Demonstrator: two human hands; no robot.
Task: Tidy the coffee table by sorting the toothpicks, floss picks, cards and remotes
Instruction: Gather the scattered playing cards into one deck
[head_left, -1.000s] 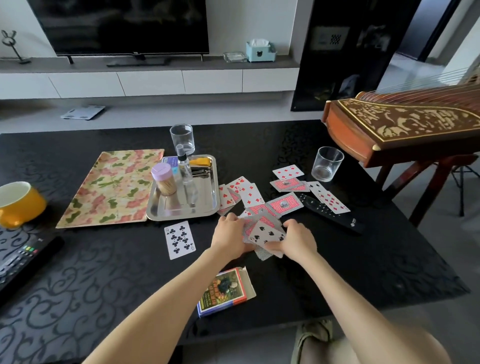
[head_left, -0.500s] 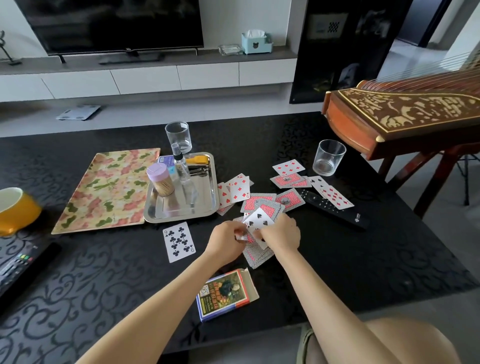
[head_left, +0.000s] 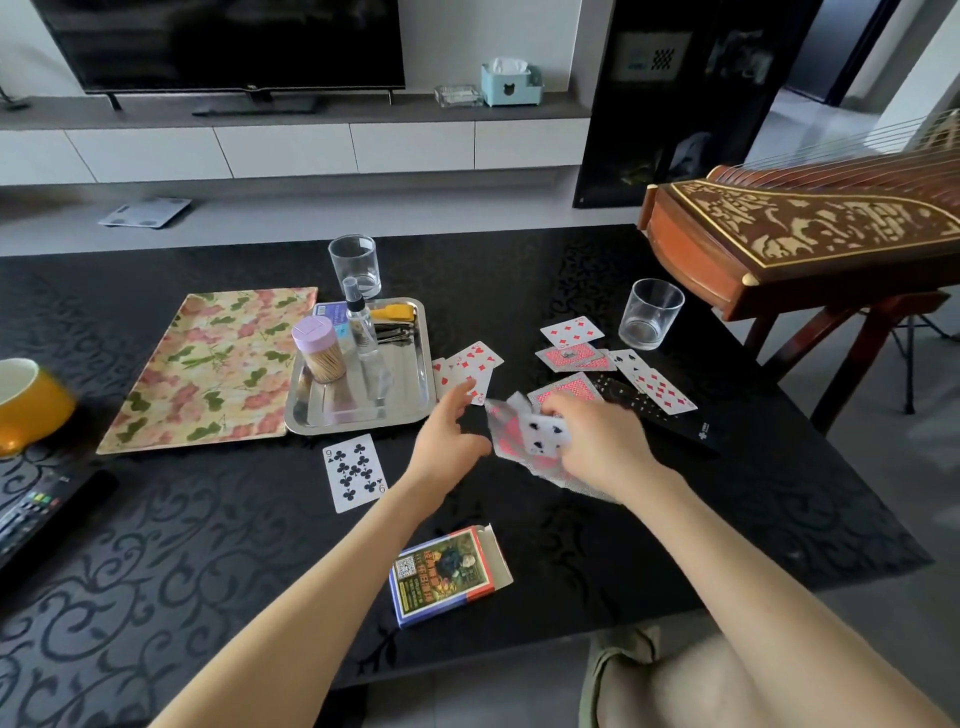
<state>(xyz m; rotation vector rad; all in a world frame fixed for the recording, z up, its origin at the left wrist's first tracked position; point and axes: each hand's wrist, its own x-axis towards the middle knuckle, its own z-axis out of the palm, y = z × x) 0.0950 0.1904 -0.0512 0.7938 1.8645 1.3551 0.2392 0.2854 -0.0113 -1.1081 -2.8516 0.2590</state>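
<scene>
Red-backed cards (head_left: 519, 441), centre frame — bunched in right hand (head_left: 605, 449); left hand (head_left: 447, 441) empty, spread; square edges before gathering more.

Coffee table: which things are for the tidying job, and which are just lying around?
Job: held card stack, loose cards, card box, black remote, left-edge remote, toothpick jar.
Lying about: back glass, right glass, yellow cup, floral mat, spray bottle.

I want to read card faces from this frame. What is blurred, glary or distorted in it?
Head view: the held cards in the right hand are smeared by motion blur; the nine of clubs is sharp and readable; the steel tray mirrors its contents; the wide-angle lens bows the TV cabinet.
</scene>
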